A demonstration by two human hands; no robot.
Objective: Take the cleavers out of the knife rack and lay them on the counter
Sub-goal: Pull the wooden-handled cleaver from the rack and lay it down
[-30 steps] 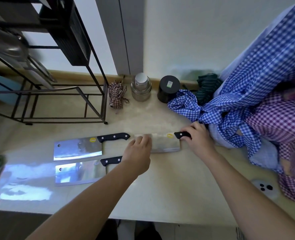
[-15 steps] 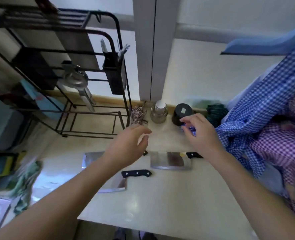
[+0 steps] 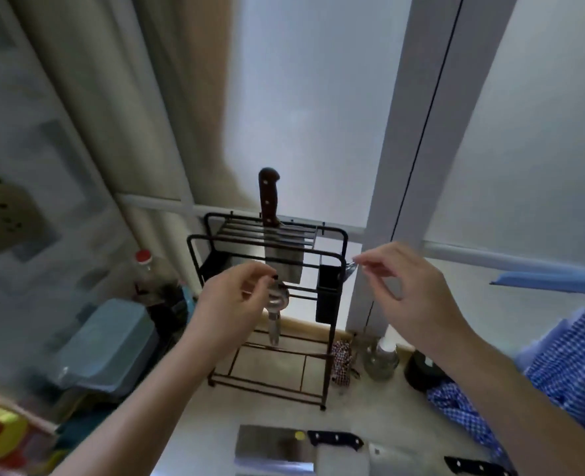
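One cleaver (image 3: 281,249) remains in the knife rack (image 3: 267,269), standing blade-down in the top slots with its brown riveted handle pointing straight up above the rack's top rail. Its long axis is vertical, so I judge that extraction calls for a straight upward pull along that axis.

Status of each grip:
1. My left hand (image 3: 231,304) hangs in front of the rack's middle, released, fingers loosely curled and grasping nothing. It sits below the handle and just left of the blade.
2. My right hand (image 3: 404,290) hangs to the right of the rack, near the black utensil holder (image 3: 328,293), also released and empty, thumb and forefinger parted.

Controlling relation: the handle lies above and slightly to the right of the left hand, and above and well to the left of the right hand. By my estimate the left hand is the nearer of the two.

Two cleavers with black handles (image 3: 273,448) (image 3: 397,456) already lie flat on the tabletop (image 3: 284,407) at the lower edge of view. A further black handle (image 3: 473,466) shows at the bottom right; its blade is out of frame. Free tabletop for the last cleaver is visible between the rack's base and the laid blades.
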